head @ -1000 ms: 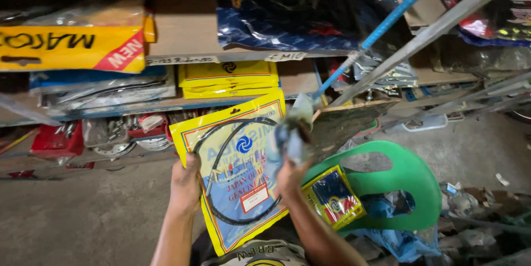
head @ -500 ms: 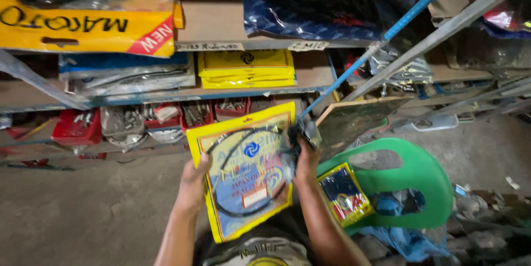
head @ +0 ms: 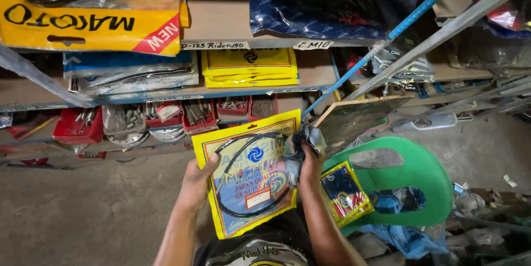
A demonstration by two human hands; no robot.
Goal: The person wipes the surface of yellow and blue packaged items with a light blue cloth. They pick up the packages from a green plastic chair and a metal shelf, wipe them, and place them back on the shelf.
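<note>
Head view showed the packet (head: pixel 249 180), a flat yellow bag with a black cable coiled inside, held upright at lower centre of the frame. Left hand (head: pixel 196 180) gripped its left edge, fingers curled behind and thumb on the front. Right hand (head: pixel 311 165) was closed on a grey rag (head: pixel 303 143) pressed against the packet's upper right edge; whether it also pinched the packet itself could not be told. Just right of that forearm, a smaller yellow-and-blue packet (head: pixel 345 193) lay on the seat of a green chair (head: pixel 426 177) at lower right. Above the hands, a shelf (head: pixel 166 95) crossed the frame, carrying a stack of similar yellow packets (head: pixel 249 68) at centre and clear-wrapped bags to the left. Below it sat red bins (head: pixel 77 128) of small metal parts. A yellow box (head: pixel 88 22) filled the upper left. Blue and grey metal bars (head: pixel 420 9) slanted across the upper right. Bare concrete floor (head: pixel 83 216) lay at lower left.
</note>
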